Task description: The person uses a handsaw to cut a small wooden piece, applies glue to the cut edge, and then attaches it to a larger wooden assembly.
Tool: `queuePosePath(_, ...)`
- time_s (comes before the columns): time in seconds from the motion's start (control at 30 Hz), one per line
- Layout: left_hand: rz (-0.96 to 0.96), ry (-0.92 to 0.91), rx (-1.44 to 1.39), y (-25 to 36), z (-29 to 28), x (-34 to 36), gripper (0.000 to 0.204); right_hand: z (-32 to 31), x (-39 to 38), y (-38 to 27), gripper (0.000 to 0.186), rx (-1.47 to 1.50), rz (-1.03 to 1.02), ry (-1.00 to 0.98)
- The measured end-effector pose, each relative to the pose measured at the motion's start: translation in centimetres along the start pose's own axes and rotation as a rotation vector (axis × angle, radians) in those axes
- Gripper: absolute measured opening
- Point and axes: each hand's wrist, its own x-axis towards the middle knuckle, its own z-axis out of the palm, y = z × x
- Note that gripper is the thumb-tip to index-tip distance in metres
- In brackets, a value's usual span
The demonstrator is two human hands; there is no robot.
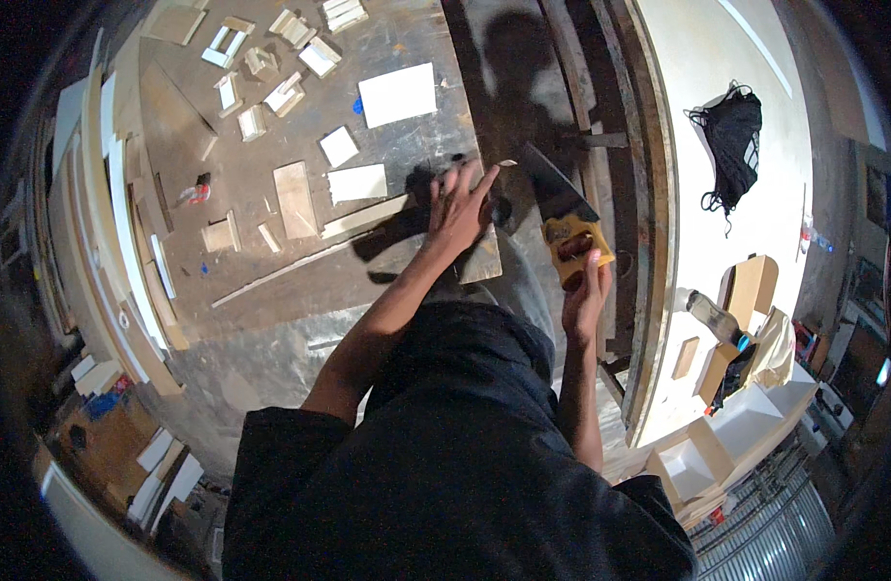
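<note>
My right hand (586,295) is wrapped round the yellow handle of a handsaw (562,198). The saw's dark blade points up and to the left, past the table's right edge, apart from the wood. My left hand (455,213) lies over a thin, pale wood strip (368,216) at that edge, its fingers stretched out and spread. Part of the strip is hidden under this hand, and a small pale tip pokes out beyond the fingers. Left of it are a flat wood piece (294,200) and a white rectangular panel (357,183).
The brown worktable (261,165) carries several small wooden frames (292,29), a larger white panel (397,95) and a long thin strip (291,269). To the right stands a white-topped bench (697,252) with a black cloth item (731,145) and a clear bottle (714,316).
</note>
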Motion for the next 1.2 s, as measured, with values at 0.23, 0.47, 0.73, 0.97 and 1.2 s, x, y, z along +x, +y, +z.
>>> queuePosePath(0.23, -0.126, 0.191, -0.558, 0.2, -1.2, 0.1, 0.021, -2.6, -0.3, 1.0, 0.044, -0.089, 0.038, -0.013)
queuePosePath(0.47, -0.595, -0.586, -1.356, 6.5, -6.2, -2.6, 0.056, 2.6, -1.8, -1.0, 0.034, -0.487, -0.173, -0.24)
queuePosePath(0.73, -0.615, -0.531, -1.11, 7.2, -11.7, -2.9, 0.051, 4.0, -1.3, 0.1, 0.044, -1.088, -0.705, -0.473)
queuePosePath(0.97, -0.618, -0.524, -1.088, 6.1, -11.6, -4.4, 0.05, 4.7, -1.8, 0.7, 0.046, -1.221, -0.797, -0.509)
queuePosePath(1.2, -0.743, -0.479, -1.501, 6.0, -9.6, -6.2, 0.043, 2.4, -2.6, 0.7, 0.081, -0.665, -0.458, -0.261)
